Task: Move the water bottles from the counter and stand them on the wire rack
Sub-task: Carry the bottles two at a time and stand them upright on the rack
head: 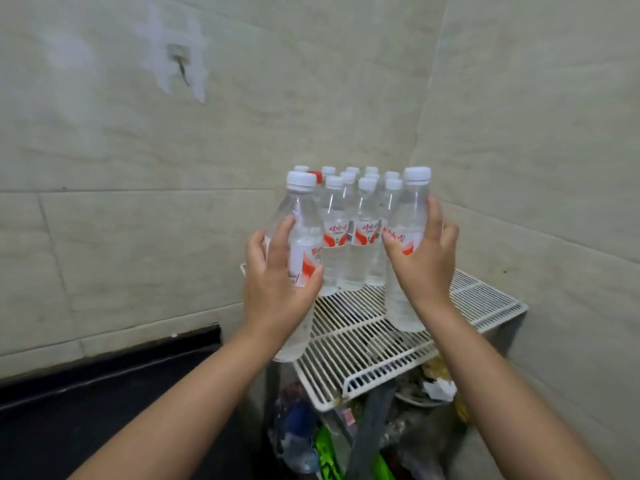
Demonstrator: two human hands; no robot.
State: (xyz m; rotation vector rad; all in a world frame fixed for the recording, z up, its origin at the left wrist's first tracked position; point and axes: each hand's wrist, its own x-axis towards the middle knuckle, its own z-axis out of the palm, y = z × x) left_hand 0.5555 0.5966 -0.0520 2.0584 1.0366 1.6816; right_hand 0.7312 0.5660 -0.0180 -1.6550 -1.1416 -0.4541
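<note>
You had a white wire rack [363,344] standing in the tiled corner. Toward its twelve o'clock end stood a tight cluster of clear water bottles [349,233], upright and touching, white-capped but for one red cap [314,174] at eleven o'clock.

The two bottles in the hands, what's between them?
In the head view, the group of standing bottles on the wire rack shows between the left hand's bottle and the right hand's bottle.
</note>
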